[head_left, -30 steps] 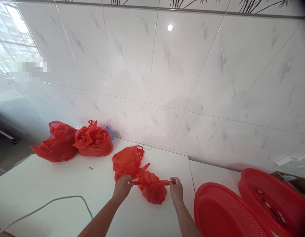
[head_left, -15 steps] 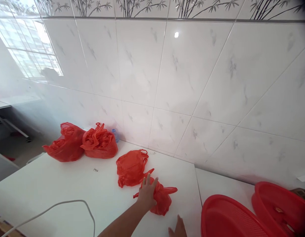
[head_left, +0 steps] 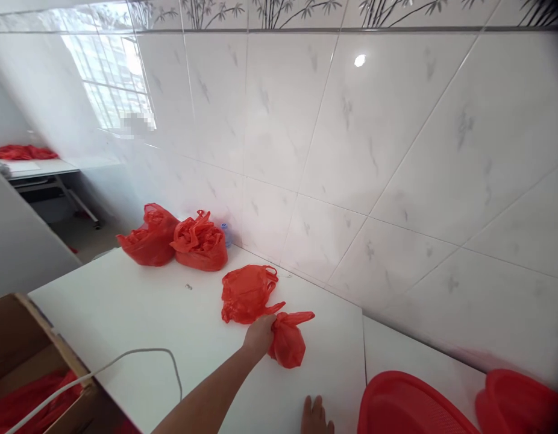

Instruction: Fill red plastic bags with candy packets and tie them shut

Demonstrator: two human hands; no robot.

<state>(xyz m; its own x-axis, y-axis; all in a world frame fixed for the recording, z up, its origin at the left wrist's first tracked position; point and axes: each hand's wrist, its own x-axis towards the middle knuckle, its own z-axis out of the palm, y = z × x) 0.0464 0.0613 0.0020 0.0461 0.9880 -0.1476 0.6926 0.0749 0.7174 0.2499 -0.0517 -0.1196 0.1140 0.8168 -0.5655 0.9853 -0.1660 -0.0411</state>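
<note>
My left hand [head_left: 260, 336] is closed round the knotted top of a small, tied red plastic bag [head_left: 290, 348]. The bag is rounded, and its loose handles stick out to the right and upward; what it contains is hidden. Just behind lies a flatter red plastic bag [head_left: 247, 294] with its handles toward the wall. At the bottom edge, my right hand [head_left: 314, 416] rests near the white table [head_left: 335, 367] with its fingers stretched out and nothing in them. Part of that hand is cut off by the frame.
Two full red bags [head_left: 200, 244] stand at the back left beside a clear bottle [head_left: 226, 235]. Red plastic baskets [head_left: 410, 404] occupy the lower right. A cardboard box [head_left: 62, 349] sits at the left, crossed by a pale cable [head_left: 138, 351]. A tiled wall [head_left: 279, 120] runs behind.
My left hand has gone from lying spread over the small bag to gripping its knotted top. The view has swung left, bringing the cardboard box into sight.
</note>
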